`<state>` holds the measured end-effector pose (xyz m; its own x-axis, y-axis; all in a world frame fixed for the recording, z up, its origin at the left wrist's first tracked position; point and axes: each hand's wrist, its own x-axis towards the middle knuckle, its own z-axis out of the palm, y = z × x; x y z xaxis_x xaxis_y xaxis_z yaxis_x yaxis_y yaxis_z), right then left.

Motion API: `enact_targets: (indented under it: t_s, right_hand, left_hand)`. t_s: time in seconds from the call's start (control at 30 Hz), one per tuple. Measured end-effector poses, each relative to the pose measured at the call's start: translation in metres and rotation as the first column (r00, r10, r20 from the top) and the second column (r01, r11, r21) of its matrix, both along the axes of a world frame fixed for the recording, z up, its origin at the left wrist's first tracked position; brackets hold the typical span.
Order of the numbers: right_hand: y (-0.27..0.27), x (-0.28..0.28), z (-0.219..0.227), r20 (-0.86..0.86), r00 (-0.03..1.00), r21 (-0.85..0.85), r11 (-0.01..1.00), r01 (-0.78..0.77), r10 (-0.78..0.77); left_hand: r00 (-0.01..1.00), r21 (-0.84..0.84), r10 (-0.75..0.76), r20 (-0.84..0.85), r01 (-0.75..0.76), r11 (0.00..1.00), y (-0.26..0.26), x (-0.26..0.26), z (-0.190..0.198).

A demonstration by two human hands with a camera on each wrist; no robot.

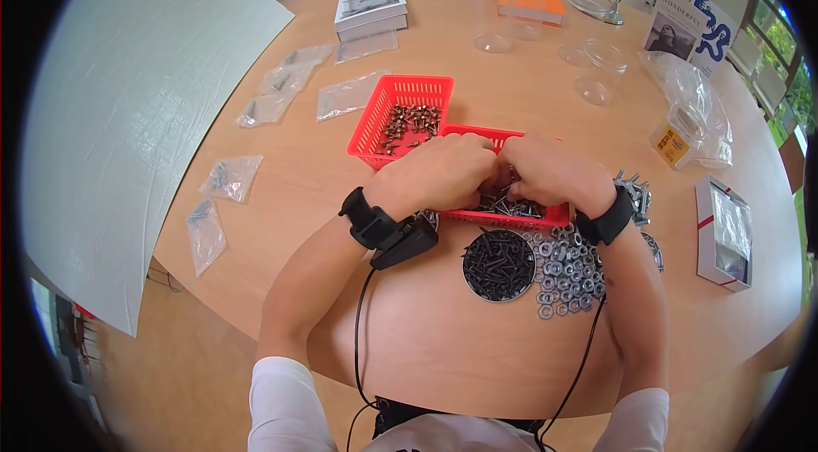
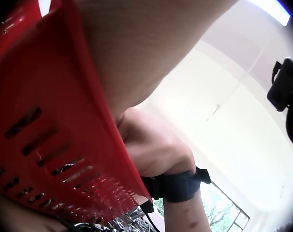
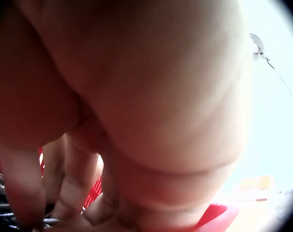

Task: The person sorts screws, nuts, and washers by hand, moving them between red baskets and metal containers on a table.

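Note:
Both hands are down in the nearer red plastic basket (image 1: pixel 558 215), which holds loose silver screws (image 1: pixel 511 207). My left hand (image 1: pixel 447 166) reaches over its left side, its fingertips hidden inside. From the right, my right hand (image 1: pixel 545 166) meets it, the fingers of both close together among the screws. The right wrist view shows right fingers (image 3: pixel 23 188) pointing down at metal screws (image 3: pixel 2 210). In the left wrist view the slotted basket wall (image 2: pixel 49 92) covers most of the work. Whether either hand pinches a screw I cannot tell.
Behind the left hand stands another red basket (image 1: pixel 361 135) of brownish screws. A round dish of black screws (image 1: pixel 498 264) and a spread of hex nuts (image 1: pixel 567 273) lie in front. Small plastic bags (image 1: pixel 204 235) lie left; clear jars (image 1: pixel 596 77) and books (image 1: pixel 371 9) stand farther back.

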<state>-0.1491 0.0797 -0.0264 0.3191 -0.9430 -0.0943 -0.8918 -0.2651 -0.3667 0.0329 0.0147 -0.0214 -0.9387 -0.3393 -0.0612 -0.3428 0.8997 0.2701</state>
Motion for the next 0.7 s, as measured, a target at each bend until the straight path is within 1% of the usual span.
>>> enact_targets:
  t_s: [0.13, 0.2, 0.23, 0.3, 0.33, 0.4, 0.5, 0.6, 0.7]
  right_hand:
    - [0.002, 0.001, 0.007, 0.0, 1.0, 0.003, 1.0, -0.017, 0.017]
    - [0.002, 0.003, 0.009, -0.008, 1.0, -0.008, 1.0, 0.025, -0.025]
    - [0.002, 0.004, 0.01, -0.013, 0.999, -0.013, 0.999, 0.046, -0.046]
    - [0.002, 0.003, 0.012, -0.006, 0.999, 0.024, 0.999, 0.04, -0.04]
    - [0.002, 0.003, 0.013, -0.003, 0.999, 0.043, 0.998, 0.037, -0.037]
    - [0.004, 0.004, 0.011, -0.031, 0.998, 0.004, 0.999, 0.05, -0.05]
    - [0.005, 0.006, 0.006, -0.069, 0.996, -0.051, 0.997, 0.062, -0.065]
    - [0.002, 0.004, -0.004, -0.104, 0.993, -0.101, 0.994, 0.053, -0.063]
    - [0.001, 0.004, -0.008, -0.095, 0.994, -0.113, 0.993, 0.046, -0.057]
  left_hand:
    - [1.0, -0.005, 0.012, 0.008, -0.012, 1.0, 0.0, 0.001, 0.006]
    - [1.0, 0.003, 0.01, -0.017, -0.01, 1.0, -0.001, 0.003, 0.005]
    - [1.0, 0.003, 0.008, 0.023, -0.008, 1.0, -0.002, 0.003, 0.008]
    - [0.995, 0.001, 0.004, 0.104, -0.004, 1.0, -0.003, 0.003, 0.017]
    - [0.996, -0.007, 0.012, 0.089, -0.012, 1.0, -0.002, 0.004, 0.024]
    - [0.998, -0.022, 0.03, 0.061, -0.029, 0.999, 0.002, 0.009, 0.037]
    - [0.991, -0.102, 0.003, -0.136, -0.017, 0.995, 0.0, 0.028, 0.042]
    - [0.98, -0.072, 0.147, -0.133, -0.158, 0.985, 0.007, 0.044, 0.061]
    - [0.975, -0.11, 0.217, -0.039, -0.22, 0.969, 0.01, 0.055, 0.081]
